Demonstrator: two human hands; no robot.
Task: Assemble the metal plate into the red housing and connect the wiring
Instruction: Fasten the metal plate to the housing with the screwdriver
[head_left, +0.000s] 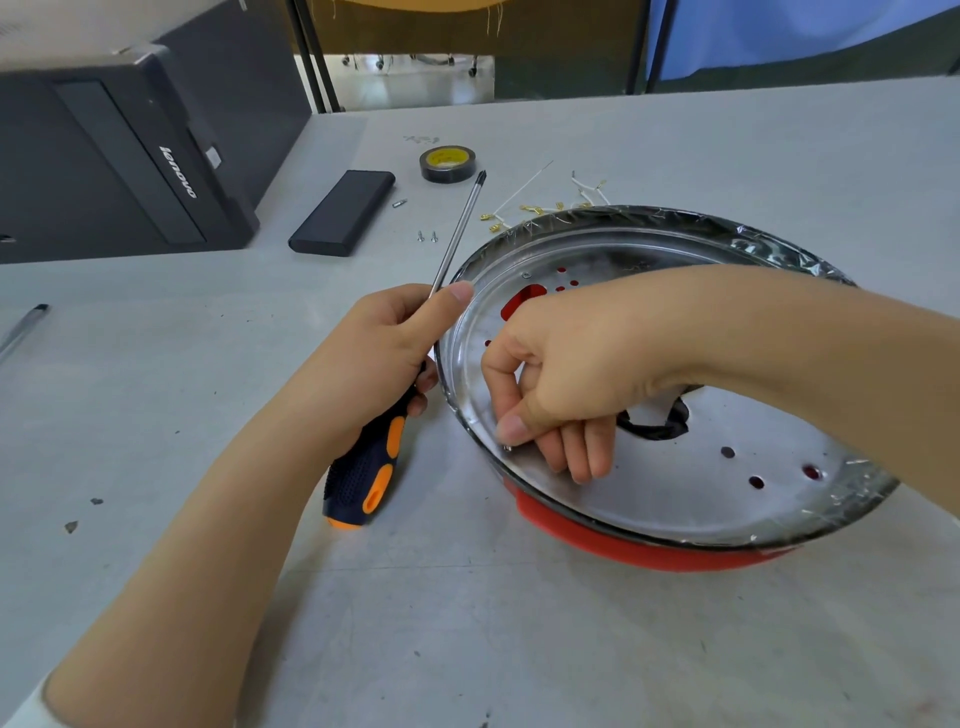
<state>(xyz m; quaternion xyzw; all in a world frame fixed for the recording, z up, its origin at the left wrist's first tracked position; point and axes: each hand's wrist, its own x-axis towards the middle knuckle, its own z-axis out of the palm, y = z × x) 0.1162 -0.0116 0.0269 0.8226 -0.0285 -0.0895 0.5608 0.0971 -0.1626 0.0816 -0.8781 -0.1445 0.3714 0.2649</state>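
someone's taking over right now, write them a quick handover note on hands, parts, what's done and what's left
Left hand grips the black-and-orange-handled screwdriver, tip up and away from the work.
Right hand pinches a small silver screw at the near-left edge of the round metal plate.
The plate already sits in the red housing.
One screw head shows at the plate's far edge.
Two spare screws and white wires with brass terminals lie behind on the grey table.
Left: drive this screw, fit the others, connect the wiring.
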